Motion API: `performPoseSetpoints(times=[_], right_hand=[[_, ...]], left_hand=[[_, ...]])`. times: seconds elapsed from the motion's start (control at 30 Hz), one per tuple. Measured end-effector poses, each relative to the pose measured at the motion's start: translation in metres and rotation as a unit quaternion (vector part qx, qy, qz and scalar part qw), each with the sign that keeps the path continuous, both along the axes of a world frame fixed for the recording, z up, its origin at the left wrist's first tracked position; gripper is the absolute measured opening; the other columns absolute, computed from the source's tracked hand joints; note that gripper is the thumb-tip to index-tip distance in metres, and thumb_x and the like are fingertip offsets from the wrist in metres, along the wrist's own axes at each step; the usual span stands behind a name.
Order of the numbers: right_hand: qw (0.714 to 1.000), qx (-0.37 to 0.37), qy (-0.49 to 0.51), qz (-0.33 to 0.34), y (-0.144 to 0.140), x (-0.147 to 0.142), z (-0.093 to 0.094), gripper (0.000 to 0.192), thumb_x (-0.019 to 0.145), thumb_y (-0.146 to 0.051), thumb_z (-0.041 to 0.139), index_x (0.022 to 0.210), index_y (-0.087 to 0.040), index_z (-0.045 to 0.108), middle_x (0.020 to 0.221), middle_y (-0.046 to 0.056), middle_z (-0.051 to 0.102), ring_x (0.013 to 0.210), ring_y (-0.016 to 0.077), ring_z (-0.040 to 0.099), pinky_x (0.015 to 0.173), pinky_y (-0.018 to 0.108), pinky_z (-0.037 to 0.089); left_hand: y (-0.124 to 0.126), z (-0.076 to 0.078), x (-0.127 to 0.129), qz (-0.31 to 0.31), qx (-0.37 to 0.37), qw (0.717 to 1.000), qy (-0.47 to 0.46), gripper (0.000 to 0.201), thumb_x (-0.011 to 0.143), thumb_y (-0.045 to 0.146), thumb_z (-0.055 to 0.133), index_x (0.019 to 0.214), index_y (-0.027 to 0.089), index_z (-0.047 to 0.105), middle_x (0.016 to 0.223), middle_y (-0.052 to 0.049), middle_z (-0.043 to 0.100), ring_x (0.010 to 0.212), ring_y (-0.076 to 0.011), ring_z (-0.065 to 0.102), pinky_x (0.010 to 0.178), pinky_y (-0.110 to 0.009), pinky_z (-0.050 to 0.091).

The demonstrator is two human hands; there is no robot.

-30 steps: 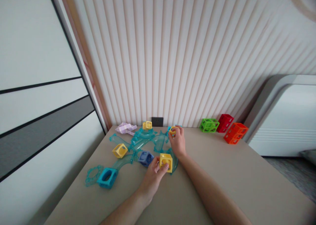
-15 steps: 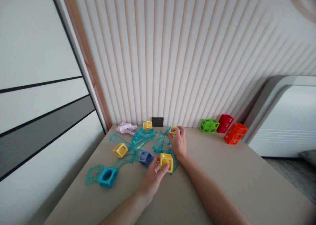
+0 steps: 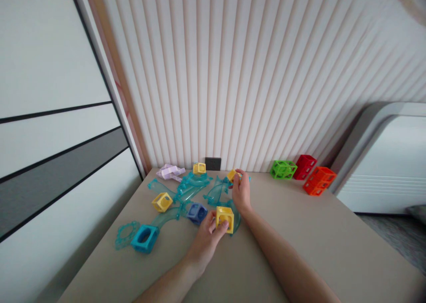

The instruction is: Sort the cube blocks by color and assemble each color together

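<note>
Left hand point(image 3: 207, 232) pinches yellow cube point(image 3: 224, 217) at table point(image 3: 333, 249) centre, thumb on its near face. Right hand point(image 3: 242, 193), at 1 o'clock from it, pinches small yellow block point(image 3: 232, 175) above teal track point(image 3: 216, 192).

near yellow cube point(image 3: 224, 218) sits upright on the clear teal track point(image 3: 213, 192); smaller yellow cube point(image 3: 232, 175) tilted, further back.

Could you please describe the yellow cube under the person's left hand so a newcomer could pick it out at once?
Start at the beige table and find the tangle of clear teal plastic track pieces at its far left. At the track's near right end stands a hollow yellow plastic cube, gripped by the left hand. Unlike the other yellow cubes, it sits nearest the person, beside a dark blue cube.
</note>
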State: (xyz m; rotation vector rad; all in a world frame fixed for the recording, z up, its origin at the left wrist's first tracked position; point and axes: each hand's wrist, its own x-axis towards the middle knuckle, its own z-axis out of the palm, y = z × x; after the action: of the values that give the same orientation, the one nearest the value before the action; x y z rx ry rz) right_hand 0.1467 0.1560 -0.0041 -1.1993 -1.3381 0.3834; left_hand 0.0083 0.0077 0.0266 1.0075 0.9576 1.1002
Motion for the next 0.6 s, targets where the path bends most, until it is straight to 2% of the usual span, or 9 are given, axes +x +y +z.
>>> performPoseSetpoints(times=[0.07,0.17,0.23,0.3,0.4,0.47,0.6], right_hand=[[0.999,-0.014,0.027,0.018,0.003,-0.001,-0.001,0.040,0.102,-0.048,0.028,0.116,-0.020,0.053,0.096,0.008,0.062,0.072,0.0181,0.064,0.050,0.029,0.056],[0.998,-0.019,0.044,0.044,0.002,-0.003,0.001,0.039,0.101,-0.047,0.033,0.108,-0.020,0.059,0.101,0.008,0.060,0.072,0.0167,0.064,0.051,0.029,0.057],[0.997,-0.015,0.041,0.060,0.000,-0.004,0.004,0.033,0.098,-0.044,0.042,0.109,-0.020,0.062,0.108,0.009,0.059,0.076,0.0169,0.064,0.057,0.031,0.060],[0.997,-0.003,0.027,0.074,-0.004,-0.006,0.007,0.029,0.092,-0.038,0.054,0.114,-0.021,0.062,0.116,0.011,0.056,0.088,0.0199,0.064,0.068,0.034,0.062],[0.996,0.022,-0.008,0.085,-0.008,-0.010,0.009,0.036,0.086,-0.026,0.059,0.121,-0.022,0.061,0.125,0.012,0.050,0.108,0.0239,0.060,0.084,0.038,0.060],[0.996,0.028,-0.029,0.083,-0.009,-0.012,0.008,0.040,0.084,-0.021,0.057,0.125,-0.023,0.059,0.127,0.012,0.047,0.110,0.0240,0.060,0.089,0.041,0.059],[0.996,0.025,-0.055,0.063,-0.010,-0.015,0.005,0.047,0.082,-0.019,0.059,0.129,-0.025,0.056,0.129,0.011,0.044,0.101,0.0228,0.062,0.091,0.045,0.057]], left_hand=[[-0.001,0.001,0.000,-0.004,-0.001,1.000,0.000,0.046,0.080,0.058,0.071,0.104,0.020,0.061,0.109,-0.008,0.071,0.109,-0.0265,0.063,0.094,-0.035,0.045],[-0.002,0.001,-0.001,-0.005,-0.002,1.000,-0.006,0.046,0.080,0.057,0.071,0.104,0.019,0.060,0.107,-0.008,0.071,0.107,-0.0264,0.063,0.093,-0.035,0.045],[-0.001,0.000,-0.001,-0.004,-0.001,1.000,-0.009,0.046,0.080,0.057,0.072,0.103,0.019,0.060,0.108,-0.009,0.071,0.107,-0.0264,0.063,0.093,-0.035,0.045],[-0.001,-0.002,0.000,-0.004,0.001,1.000,-0.010,0.045,0.081,0.056,0.071,0.104,0.019,0.060,0.109,-0.009,0.071,0.108,-0.0264,0.063,0.093,-0.035,0.045],[0.000,-0.003,-0.001,-0.005,0.002,1.000,-0.009,0.045,0.081,0.056,0.071,0.104,0.019,0.060,0.108,-0.009,0.070,0.108,-0.0261,0.063,0.091,-0.034,0.045],[0.000,-0.002,-0.001,-0.003,0.002,1.000,-0.010,0.046,0.080,0.056,0.072,0.103,0.018,0.060,0.107,-0.009,0.071,0.105,-0.0258,0.063,0.090,-0.034,0.045],[-0.001,0.001,-0.001,0.005,-0.004,1.000,-0.017,0.048,0.078,0.057,0.073,0.103,0.018,0.060,0.106,-0.009,0.071,0.104,-0.0255,0.063,0.091,-0.034,0.045]])
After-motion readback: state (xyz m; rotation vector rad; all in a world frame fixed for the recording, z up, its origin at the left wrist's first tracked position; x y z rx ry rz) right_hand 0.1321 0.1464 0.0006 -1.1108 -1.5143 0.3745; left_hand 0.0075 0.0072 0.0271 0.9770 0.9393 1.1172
